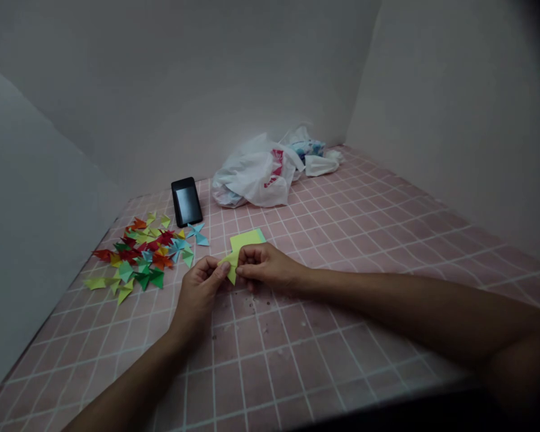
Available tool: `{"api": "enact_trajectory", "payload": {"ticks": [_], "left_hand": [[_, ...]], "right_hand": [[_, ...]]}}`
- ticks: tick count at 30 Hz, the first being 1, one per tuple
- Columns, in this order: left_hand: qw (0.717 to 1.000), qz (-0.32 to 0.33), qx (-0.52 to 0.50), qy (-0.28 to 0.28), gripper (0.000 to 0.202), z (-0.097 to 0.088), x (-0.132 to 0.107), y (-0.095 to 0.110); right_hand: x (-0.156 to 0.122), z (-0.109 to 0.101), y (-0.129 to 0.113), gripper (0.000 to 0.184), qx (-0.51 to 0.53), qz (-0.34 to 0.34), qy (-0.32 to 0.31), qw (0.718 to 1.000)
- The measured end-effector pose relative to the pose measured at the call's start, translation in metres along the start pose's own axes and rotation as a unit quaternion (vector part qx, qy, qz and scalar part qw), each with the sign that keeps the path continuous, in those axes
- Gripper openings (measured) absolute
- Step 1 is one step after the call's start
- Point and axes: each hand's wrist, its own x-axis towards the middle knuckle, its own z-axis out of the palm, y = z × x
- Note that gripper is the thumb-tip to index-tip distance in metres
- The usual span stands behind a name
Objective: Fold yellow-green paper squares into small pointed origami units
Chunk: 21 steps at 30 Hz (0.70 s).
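A small yellow piece of folded paper [232,270] is held between both hands above the table. My left hand [203,281] pinches its left side between thumb and fingers. On its right side, my right hand [264,267] grips the paper with thumb and curled fingertips. Just behind the right hand lies a stack of square paper sheets [245,239], yellow on top with a green edge showing. To the left is a pile of folded paper pieces [146,249] in red, orange, yellow, green and blue.
A black phone-like device [186,203] lies behind the pile. Farther back are a white plastic bag [256,171] with red print and a crumpled bluish package [308,148]. The table [364,222] has a pink checked cover, with walls on its left, back and right.
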Motion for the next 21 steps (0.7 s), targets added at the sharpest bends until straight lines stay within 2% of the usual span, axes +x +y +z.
{"api": "enact_trajectory", "payload": {"ticks": [5, 8, 11, 13, 15, 21], "left_hand": [[1.0, -0.007, -0.007, -0.002, 0.026, 0.004, -0.002, 0.004], [1.0, 0.005, 0.006, 0.015, 0.025, 0.005, -0.002, 0.007], [0.999, 0.018, 0.016, 0.028, 0.025, 0.004, -0.002, 0.008], [0.999, 0.012, 0.02, 0.021, 0.026, 0.002, -0.001, 0.008], [1.0, 0.0, 0.021, 0.007, 0.026, -0.001, 0.0, 0.008], [0.999, -0.014, 0.014, -0.027, 0.025, -0.005, 0.004, 0.009]], "right_hand": [[-0.001, 0.002, -0.001, 0.014, -0.01, 0.004, 0.007, 1.0], [-0.001, 0.001, 0.0, 0.01, -0.013, -0.014, -0.001, 1.0], [-0.001, -0.001, 0.001, 0.014, -0.07, -0.121, 0.052, 0.989], [-0.002, -0.003, 0.0, 0.022, -0.146, -0.211, 0.087, 0.963], [-0.003, -0.005, -0.002, 0.029, -0.211, -0.27, 0.088, 0.935], [-0.001, -0.012, -0.003, 0.007, -0.299, -0.311, 0.035, 0.901]]}}
